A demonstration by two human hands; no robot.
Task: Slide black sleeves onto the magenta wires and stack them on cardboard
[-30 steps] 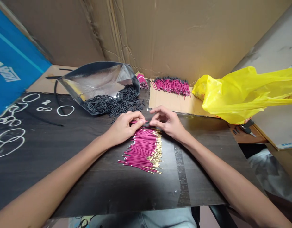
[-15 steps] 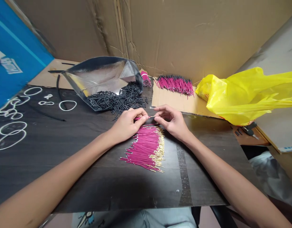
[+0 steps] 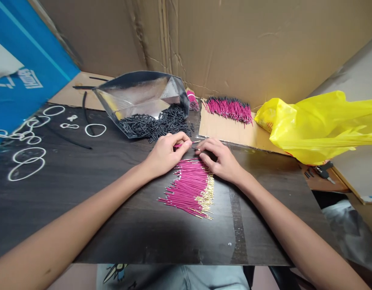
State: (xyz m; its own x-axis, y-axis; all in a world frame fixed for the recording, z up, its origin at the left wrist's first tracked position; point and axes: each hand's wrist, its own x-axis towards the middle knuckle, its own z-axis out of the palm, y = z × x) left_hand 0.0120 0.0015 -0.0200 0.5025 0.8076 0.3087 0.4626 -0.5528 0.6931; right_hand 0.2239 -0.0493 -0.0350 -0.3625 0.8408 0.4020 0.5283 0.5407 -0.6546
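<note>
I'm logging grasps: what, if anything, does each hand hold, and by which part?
The left grip pinches at least one pink wire, near the end facing the right grip. Whether the right grip holds anything cannot be told.

A yellow plastic bag (image 3: 319,125) lies on the right, and a key (image 3: 322,172) is near its lower edge. On the left, several white loops (image 3: 18,180) rest near a blue panel (image 3: 31,52). Behind stands a brown cardboard wall (image 3: 234,48).

Pink wires (image 3: 188,183), gold-tipped, fanned on tabletop (image 3: 128,231)
</note>
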